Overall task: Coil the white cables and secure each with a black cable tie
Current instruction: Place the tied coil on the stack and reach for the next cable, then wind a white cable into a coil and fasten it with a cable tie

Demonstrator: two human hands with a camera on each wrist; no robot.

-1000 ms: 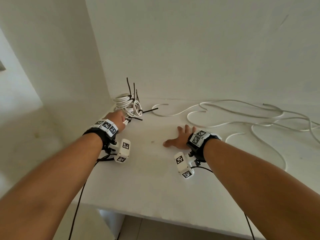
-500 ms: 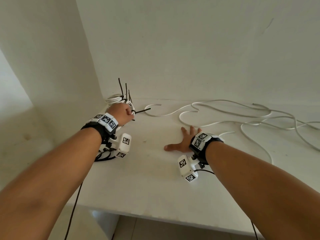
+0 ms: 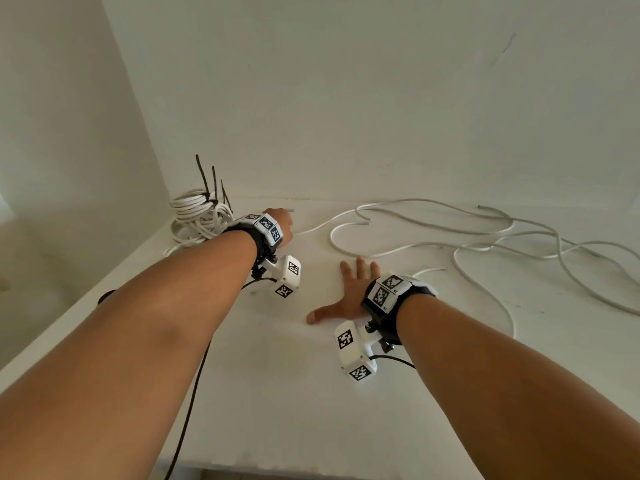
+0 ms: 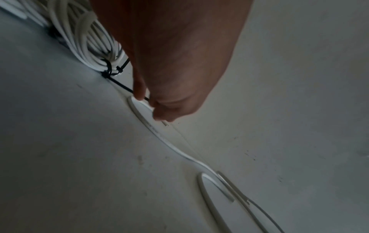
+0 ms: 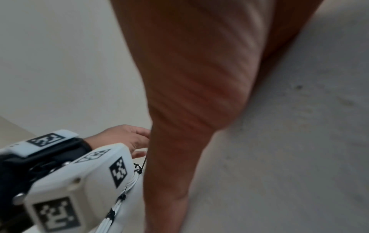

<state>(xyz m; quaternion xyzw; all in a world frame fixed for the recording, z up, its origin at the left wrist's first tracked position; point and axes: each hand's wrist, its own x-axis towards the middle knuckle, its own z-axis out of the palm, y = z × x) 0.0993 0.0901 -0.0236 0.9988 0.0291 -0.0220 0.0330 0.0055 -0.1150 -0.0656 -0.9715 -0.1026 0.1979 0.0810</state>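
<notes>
Head view shows us both forearms stretched over the plain white tabletop (image 3: 311,393). In the upper left of the frame, pushed into the corner of the walls, sits the bundle of coiled white cables (image 3: 195,220), already bound, with thin black plastic cable ties (image 3: 204,178) sticking up from it; we judge it was parked there to keep the working area free. Just right of it is our left hand (image 3: 280,221). In the left wrist view its fingertips (image 4: 159,113) are curled down onto the free end of a long loose white cable (image 4: 171,145) lying on the table, with a black tie tail beside them; whether the pinch has closed on the cable we cannot tell. That loose cable (image 3: 433,233) sprawls in wide loops across the upper right of the head frame, uncoiled. Our right hand (image 3: 349,296) lies flat at centre, fingers spread, grasping nothing, probably bracing us while the left reaches for the cable end.
</notes>
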